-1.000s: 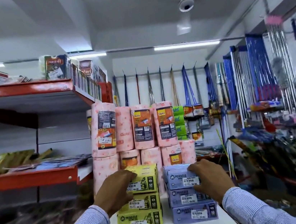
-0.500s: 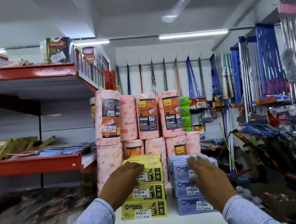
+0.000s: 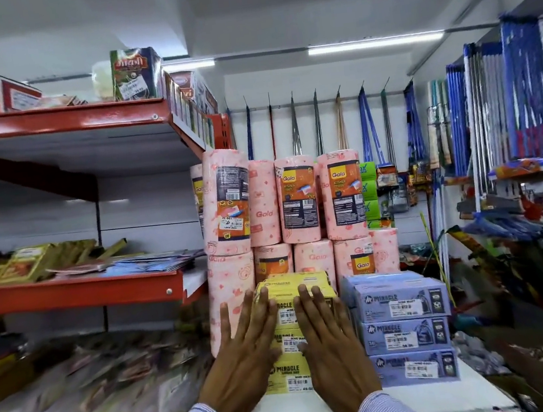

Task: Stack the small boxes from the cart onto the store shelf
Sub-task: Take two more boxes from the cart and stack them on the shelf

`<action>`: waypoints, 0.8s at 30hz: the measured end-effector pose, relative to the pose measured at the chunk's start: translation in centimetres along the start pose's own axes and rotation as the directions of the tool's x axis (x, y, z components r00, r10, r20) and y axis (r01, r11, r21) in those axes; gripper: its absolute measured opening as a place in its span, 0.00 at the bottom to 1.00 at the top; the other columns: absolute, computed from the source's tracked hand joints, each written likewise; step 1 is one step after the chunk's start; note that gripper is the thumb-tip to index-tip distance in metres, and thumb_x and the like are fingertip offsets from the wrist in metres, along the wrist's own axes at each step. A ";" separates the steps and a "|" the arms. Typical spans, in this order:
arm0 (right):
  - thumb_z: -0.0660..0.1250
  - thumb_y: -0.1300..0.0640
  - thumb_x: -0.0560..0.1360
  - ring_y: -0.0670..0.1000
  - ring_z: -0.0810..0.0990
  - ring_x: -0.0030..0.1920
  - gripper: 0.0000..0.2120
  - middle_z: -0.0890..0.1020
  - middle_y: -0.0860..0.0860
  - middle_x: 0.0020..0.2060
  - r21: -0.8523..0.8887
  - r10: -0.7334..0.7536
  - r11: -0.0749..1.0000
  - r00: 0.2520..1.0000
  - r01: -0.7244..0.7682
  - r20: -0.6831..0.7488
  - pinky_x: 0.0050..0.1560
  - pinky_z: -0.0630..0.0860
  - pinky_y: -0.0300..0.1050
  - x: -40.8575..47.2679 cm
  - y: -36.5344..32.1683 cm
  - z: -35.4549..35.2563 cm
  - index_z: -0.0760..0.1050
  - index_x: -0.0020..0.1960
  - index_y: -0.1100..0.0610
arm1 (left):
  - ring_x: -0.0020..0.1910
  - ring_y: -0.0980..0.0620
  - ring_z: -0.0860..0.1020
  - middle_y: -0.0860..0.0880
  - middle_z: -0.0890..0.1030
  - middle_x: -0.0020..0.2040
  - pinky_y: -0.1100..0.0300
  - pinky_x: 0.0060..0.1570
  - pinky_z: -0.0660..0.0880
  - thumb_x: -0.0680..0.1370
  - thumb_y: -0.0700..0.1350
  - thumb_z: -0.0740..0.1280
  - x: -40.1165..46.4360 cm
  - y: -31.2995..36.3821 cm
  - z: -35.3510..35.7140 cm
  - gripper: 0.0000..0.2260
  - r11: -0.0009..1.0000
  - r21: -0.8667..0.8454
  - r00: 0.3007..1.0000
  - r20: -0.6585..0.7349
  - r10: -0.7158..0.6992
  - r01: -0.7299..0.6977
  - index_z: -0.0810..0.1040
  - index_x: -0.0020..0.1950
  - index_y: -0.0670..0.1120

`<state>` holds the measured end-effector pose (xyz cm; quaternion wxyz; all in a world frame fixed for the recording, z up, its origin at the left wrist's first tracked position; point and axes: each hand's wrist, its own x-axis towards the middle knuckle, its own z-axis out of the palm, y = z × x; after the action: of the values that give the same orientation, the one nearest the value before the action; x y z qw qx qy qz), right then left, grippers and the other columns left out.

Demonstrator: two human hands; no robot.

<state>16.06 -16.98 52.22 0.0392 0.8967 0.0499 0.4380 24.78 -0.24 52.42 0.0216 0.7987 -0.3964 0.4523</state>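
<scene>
Two stacks of small boxes stand on a white shelf surface (image 3: 427, 403). The yellow stack (image 3: 289, 338) is three boxes high, and the blue stack (image 3: 407, 329) to its right is also three high. My left hand (image 3: 245, 358) lies flat against the front left of the yellow stack, fingers spread. My right hand (image 3: 330, 350) lies flat against the front right of the same stack, fingers straight. Neither hand grips a box. Both hands cover much of the yellow boxes' fronts.
Pink kitchen towel rolls (image 3: 297, 202) are stacked two high right behind the boxes. Red shelves (image 3: 78, 293) with flat packets run along the left. Brooms and mops (image 3: 491, 100) hang on the right wall. Blurred bags fill the lower left.
My right hand left the blue stack and moved left onto the yellow stack. Both hands opened flat against the yellow boxes. The camera came closer and tilted down.
</scene>
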 end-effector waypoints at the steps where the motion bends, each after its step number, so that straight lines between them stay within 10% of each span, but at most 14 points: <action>1: 0.59 0.54 0.79 0.54 0.41 0.77 0.35 0.42 0.52 0.78 -0.010 -0.001 1.000 1.000 0.001 0.006 0.73 0.42 0.56 0.1 0.1 0.3 0.41 0.77 0.56 | 0.78 0.39 0.43 0.40 0.49 0.79 0.32 0.69 0.47 0.80 0.53 0.58 0.1 -0.1 0.1 0.32 1.000 0.006 1.000 0.005 0.006 -0.006 0.49 0.78 0.41; 24: 0.50 0.53 0.80 0.57 0.45 0.77 0.30 0.46 0.56 0.78 0.001 0.166 0.986 0.979 -0.167 -0.118 0.75 0.45 0.57 -6.6 10.4 -6.8 0.45 0.77 0.60 | 0.78 0.43 0.42 0.41 0.45 0.80 0.42 0.72 0.47 0.81 0.49 0.58 5.6 11.8 -2.1 0.32 0.983 -0.126 0.989 -0.074 0.128 -0.137 0.45 0.78 0.41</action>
<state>7.27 -27.96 52.40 0.0033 0.8703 -0.0251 0.4919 17.19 -10.91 53.99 0.0567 0.7521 -0.4765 0.4518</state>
